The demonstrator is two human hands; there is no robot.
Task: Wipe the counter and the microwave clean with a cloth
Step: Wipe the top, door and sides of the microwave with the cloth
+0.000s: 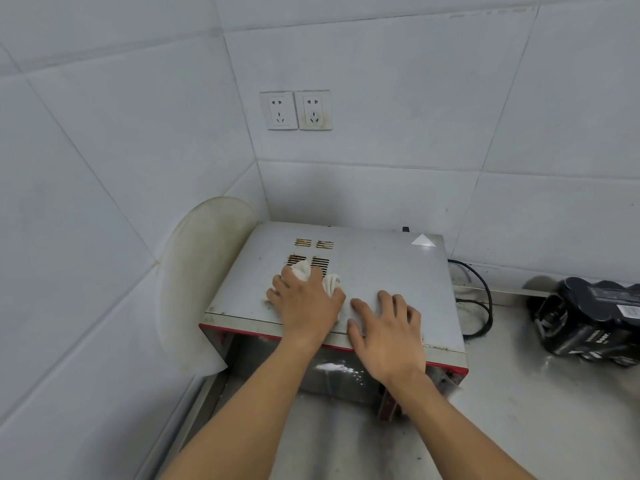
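White cloth (332, 284) bunched atop the grey, red-trimmed microwave (381, 268); it stands on the steel counter (519, 393).

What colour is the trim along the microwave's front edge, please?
Red trim, clearest in the head view.
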